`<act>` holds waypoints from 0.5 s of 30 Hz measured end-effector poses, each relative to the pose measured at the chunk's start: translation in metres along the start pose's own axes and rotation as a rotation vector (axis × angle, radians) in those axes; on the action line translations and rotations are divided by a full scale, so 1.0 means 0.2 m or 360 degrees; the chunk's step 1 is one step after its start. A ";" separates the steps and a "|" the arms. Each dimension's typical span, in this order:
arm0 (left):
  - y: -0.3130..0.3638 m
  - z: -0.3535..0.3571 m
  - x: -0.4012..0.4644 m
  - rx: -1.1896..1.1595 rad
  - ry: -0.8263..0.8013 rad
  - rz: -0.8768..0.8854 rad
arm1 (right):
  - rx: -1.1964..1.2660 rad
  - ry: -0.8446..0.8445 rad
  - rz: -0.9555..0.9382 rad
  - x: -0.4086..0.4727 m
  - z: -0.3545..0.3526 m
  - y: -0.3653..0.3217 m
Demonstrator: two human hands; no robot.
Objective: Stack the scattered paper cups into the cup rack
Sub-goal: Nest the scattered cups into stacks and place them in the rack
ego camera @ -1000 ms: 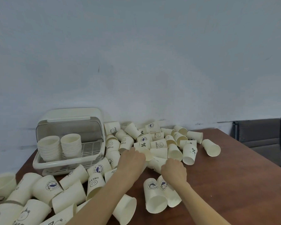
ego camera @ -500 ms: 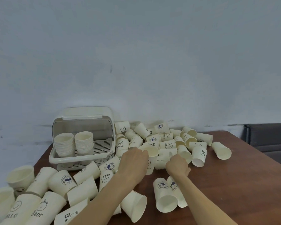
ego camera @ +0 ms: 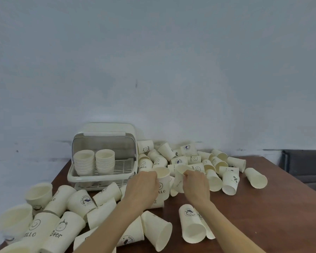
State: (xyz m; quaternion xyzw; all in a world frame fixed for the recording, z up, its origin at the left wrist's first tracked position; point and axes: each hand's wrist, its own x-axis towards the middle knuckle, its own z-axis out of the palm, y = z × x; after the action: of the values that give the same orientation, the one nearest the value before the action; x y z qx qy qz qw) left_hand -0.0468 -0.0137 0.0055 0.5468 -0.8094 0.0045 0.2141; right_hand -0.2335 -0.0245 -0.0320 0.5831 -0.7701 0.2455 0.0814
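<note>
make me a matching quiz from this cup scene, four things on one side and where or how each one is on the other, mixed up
Things
1. left hand
2. right hand
3. two cup stacks
4. Bear cup

States
A. standing upright inside the cup rack
B. lying on its side at the near left of the table
C. grips an upright HELLO cup
D. holds a tilted cup

Pairs: 1-C, 2-D, 3-A, 4-B
</note>
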 end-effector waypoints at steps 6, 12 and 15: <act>-0.14 -0.07 -0.04 -0.0099 0.0014 -0.0129 | -0.0048 0.0059 -0.0064 -0.02 -0.07 -0.13; -0.25 -0.15 -0.08 -0.0153 0.0064 -0.0194 | 0.0056 0.0077 -0.0166 -0.03 -0.10 -0.26; -0.30 -0.18 -0.10 -0.0167 0.0092 -0.0239 | 0.0134 0.0052 -0.0236 -0.02 -0.09 -0.33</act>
State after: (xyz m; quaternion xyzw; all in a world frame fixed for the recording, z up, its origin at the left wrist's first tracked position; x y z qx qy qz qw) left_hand 0.0243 -0.0103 0.0177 0.5936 -0.7588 -0.0382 0.2653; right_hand -0.1726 -0.0257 0.0008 0.6374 -0.7123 0.2804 0.0875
